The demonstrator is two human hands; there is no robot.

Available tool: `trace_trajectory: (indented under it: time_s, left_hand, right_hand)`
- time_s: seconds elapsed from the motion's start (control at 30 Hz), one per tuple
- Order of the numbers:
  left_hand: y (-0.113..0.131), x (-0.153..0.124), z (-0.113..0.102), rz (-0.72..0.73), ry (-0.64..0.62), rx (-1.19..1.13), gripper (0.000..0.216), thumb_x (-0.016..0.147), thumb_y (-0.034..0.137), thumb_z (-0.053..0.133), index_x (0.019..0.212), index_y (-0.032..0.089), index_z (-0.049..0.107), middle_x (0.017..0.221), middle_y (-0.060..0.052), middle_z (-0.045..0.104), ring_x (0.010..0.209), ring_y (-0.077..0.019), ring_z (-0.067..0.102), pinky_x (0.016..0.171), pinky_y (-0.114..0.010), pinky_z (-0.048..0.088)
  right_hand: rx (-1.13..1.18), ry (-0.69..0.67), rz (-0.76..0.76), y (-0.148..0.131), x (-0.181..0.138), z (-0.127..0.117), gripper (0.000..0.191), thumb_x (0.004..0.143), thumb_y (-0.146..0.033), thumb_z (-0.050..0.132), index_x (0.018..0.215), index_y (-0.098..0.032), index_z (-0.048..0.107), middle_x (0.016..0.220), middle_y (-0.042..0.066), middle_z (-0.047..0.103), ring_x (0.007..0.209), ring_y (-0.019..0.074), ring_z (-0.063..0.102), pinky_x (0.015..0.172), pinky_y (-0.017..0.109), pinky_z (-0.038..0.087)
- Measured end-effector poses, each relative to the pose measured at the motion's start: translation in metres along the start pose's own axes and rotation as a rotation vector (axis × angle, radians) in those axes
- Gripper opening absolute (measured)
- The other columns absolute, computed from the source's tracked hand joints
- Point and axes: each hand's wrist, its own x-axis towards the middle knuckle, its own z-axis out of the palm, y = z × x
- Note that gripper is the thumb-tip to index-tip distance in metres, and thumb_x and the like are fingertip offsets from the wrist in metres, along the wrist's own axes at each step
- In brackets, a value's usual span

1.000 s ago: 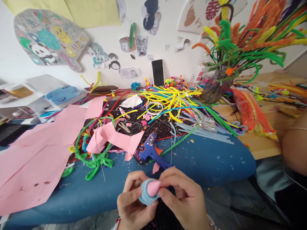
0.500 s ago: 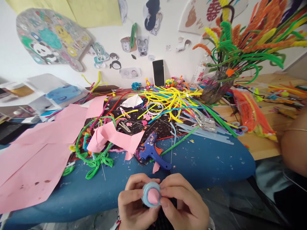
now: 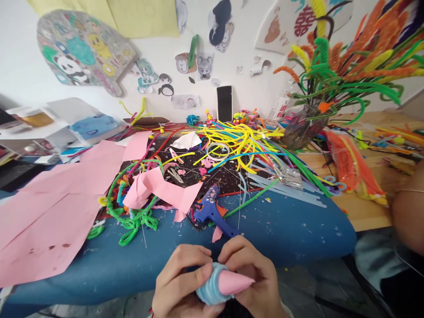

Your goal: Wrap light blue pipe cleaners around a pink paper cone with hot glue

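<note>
Head camera view: a pink paper cone [image 3: 233, 282] sits tip-out inside a coil of pale blue pipe cleaner [image 3: 208, 289], cradled low at the near edge of the blue bench [image 3: 291, 225]. The left hand [image 3: 180, 287] cups the coil from below, thumb across its top, while the right hand [image 3: 255, 276] closes its fingers [image 3: 236, 256] around the cone from above, apparently to keep the one seated in the other. Both hands are curled tight on the single piece; neither is free.

Just beyond them lies one blue glue gun [image 3: 212, 212], nozzle pointing away, beside a crumpled pink paper offcut [image 3: 159, 190] and a looped green pipe cleaner [image 3: 132, 221]. A large pink sheet [image 3: 56, 207] covers the bench's left side. Farther back, loose yellow and blue pipe cleaners [image 3: 241, 139] lie too tangled to count, one phone [image 3: 224, 103] leans on the wall, and one vase of pipe-cleaner flowers [image 3: 303, 126] stands at right. Another person's arm [image 3: 407, 216] shows at the right edge.
</note>
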Motion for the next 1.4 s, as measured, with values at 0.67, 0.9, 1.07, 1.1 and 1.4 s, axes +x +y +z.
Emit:
trace_trajectory:
  time_s: [0.67,0.9,1.07,1.1,1.4]
  left_hand:
    - [-0.016,-0.003,0.005,-0.095,-0.105,0.006,0.055,0.095,0.034,0.072,0.144,0.014,0.059,0.105,-0.010,0.068,0.094,-0.0201,0.067,0.080,-0.030,0.060]
    - [-0.022,-0.001,0.029,-0.173,0.207,0.067,0.045,0.080,0.041,0.087,0.111,0.017,0.067,0.091,-0.004,0.070,0.079,-0.0166,0.069,0.066,-0.023,0.059]
    - [-0.023,-0.012,0.025,-0.047,0.138,0.293,0.043,0.092,0.044,0.073,0.126,0.016,0.069,0.097,-0.006,0.069,0.082,-0.0175,0.069,0.065,-0.024,0.060]
    - [-0.021,-0.015,0.026,-0.031,0.115,0.333,0.041,0.096,0.044,0.068,0.127,0.018,0.070,0.096,-0.007,0.069,0.081,-0.0178,0.070,0.064,-0.025,0.060]
    - [-0.006,-0.035,0.038,-0.065,0.246,0.319,0.024,0.093,0.037,0.072,0.116,0.029,0.076,0.094,-0.006,0.074,0.080,-0.0226,0.075,0.063,-0.034,0.066]
  right_hand:
    - [0.146,0.045,0.127,0.026,0.000,-0.009,0.026,0.093,-0.041,0.075,0.118,-0.035,0.072,0.099,0.003,0.074,0.087,0.0171,0.072,0.080,0.027,0.060]
    - [0.389,0.092,0.507,0.027,-0.005,0.000,0.043,0.078,-0.057,0.084,0.109,-0.028,0.077,0.106,0.009,0.079,0.095,0.0246,0.076,0.085,0.033,0.062]
    - [0.283,0.219,0.487,0.024,-0.010,0.007,0.052,0.069,-0.050,0.093,0.110,-0.026,0.074,0.107,0.011,0.080,0.096,0.0282,0.077,0.086,0.038,0.063]
    - [0.245,0.262,0.468,0.024,-0.010,0.008,0.049,0.068,-0.048,0.094,0.107,-0.025,0.075,0.105,0.011,0.080,0.094,0.0282,0.078,0.085,0.037,0.064]
    - [0.009,0.370,0.374,0.024,-0.015,0.009,0.026,0.071,-0.042,0.092,0.085,-0.023,0.080,0.081,0.006,0.080,0.070,0.0231,0.075,0.066,0.032,0.065]
